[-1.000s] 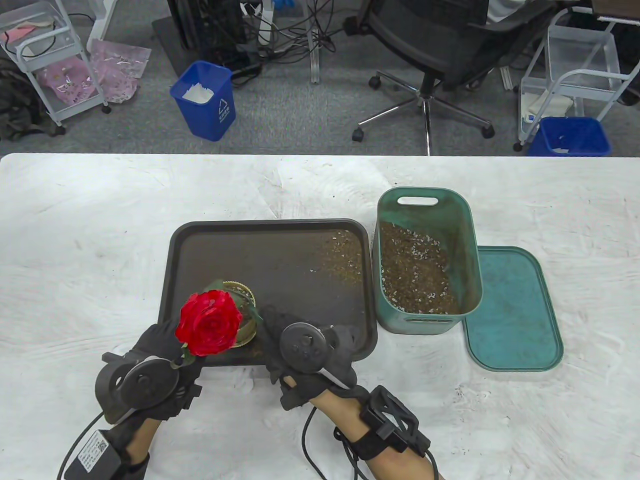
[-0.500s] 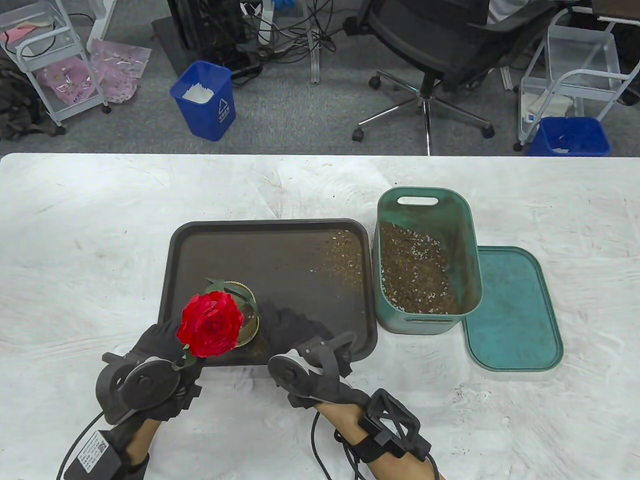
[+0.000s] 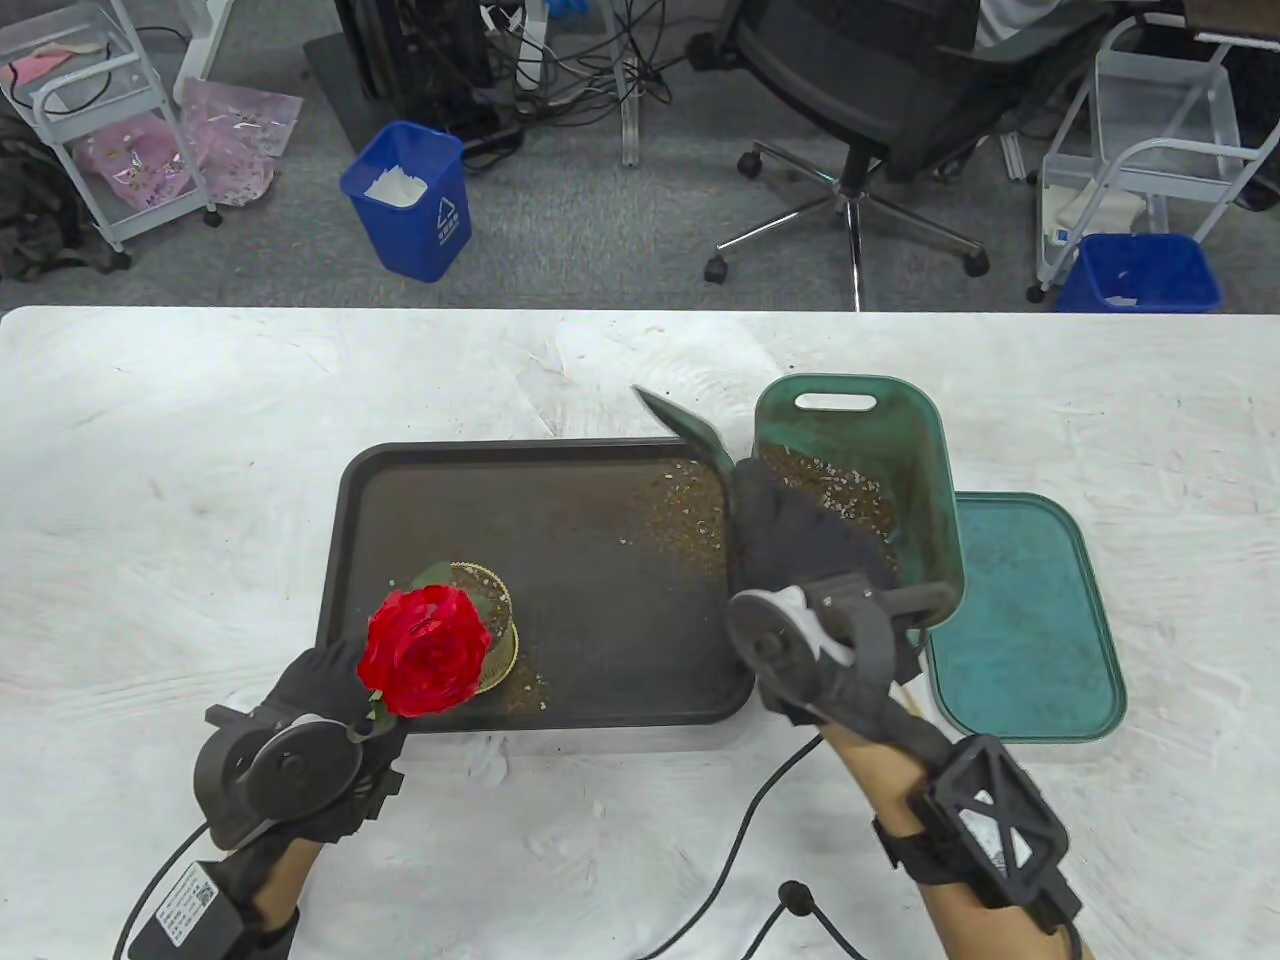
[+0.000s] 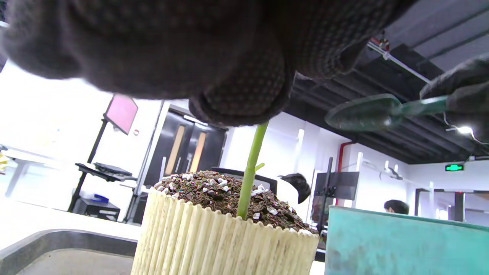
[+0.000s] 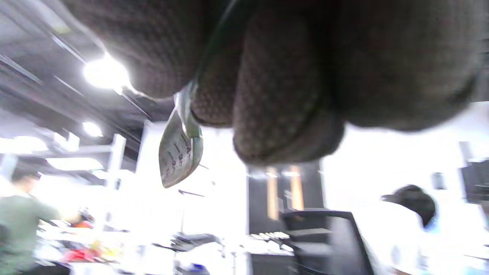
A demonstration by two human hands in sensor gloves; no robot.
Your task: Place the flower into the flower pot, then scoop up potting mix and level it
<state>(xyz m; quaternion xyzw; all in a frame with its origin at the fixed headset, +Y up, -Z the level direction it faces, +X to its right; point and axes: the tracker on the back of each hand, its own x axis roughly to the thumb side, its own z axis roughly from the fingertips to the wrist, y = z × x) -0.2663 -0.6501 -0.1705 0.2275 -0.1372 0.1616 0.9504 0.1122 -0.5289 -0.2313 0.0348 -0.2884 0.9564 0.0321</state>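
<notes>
Left hand [image 3: 320,690], lower left of the table view: fingers curled round the stem [image 4: 250,168] of the rose [image 3: 424,650], holding it upright in the pot [image 4: 214,244]. The left wrist view shows the stem standing in mix that is heaped above the pot's ribbed rim.

Right hand [image 3: 800,560], centre right of the table view: closed on the handle of a green trowel [image 3: 690,425], its blade raised and pointing to the upper left, above the near-left rim of the bin [image 3: 930,440]. No mix is visible on the blade.

The pot stands at the lower left of the tray [image 3: 540,455], with loose mix spilled beside it and in the tray's upper right corner. The bin, just right of the tray, holds mix [image 3: 830,540]; its lid [image 3: 1030,620] lies flat on the surface to the right.

Assessment: flower placed; filling well advanced, apparently complete or nearly so. Outstanding: levelling the mound, since it sits uneven and proud of the rim.
</notes>
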